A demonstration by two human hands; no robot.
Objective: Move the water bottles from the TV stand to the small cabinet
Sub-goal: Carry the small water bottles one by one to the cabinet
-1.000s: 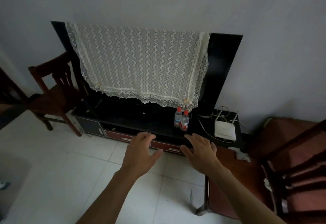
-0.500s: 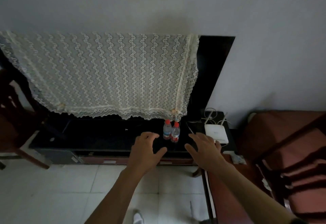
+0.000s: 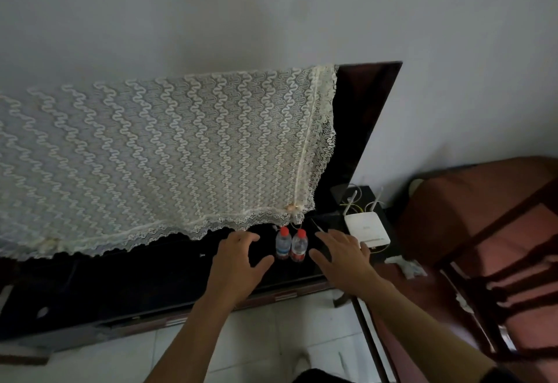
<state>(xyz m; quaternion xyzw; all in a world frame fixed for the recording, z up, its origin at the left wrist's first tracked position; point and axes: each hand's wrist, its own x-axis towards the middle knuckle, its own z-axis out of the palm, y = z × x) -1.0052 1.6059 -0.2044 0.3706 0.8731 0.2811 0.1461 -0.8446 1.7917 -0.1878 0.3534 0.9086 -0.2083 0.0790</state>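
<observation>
Two small clear water bottles with red caps stand upright side by side on the black TV stand [image 3: 126,295]: the left bottle [image 3: 283,243] has a blue label, the right bottle [image 3: 299,245] a red one. My left hand [image 3: 237,265] hovers just left of them, fingers spread, thumb pointing at the left bottle. My right hand [image 3: 341,254] hovers just right of them, fingers spread. Neither hand touches a bottle.
A TV draped with a white lace cloth [image 3: 157,159] hangs over the stand. A white router [image 3: 367,230] with cables sits at the stand's right end. A reddish wooden table [image 3: 422,307] and a wooden chair [image 3: 498,231] stand at right. White tiled floor [image 3: 259,337] lies below.
The view has closed in on the stand. Both hands have reached forward and now flank the two bottles at close range.
</observation>
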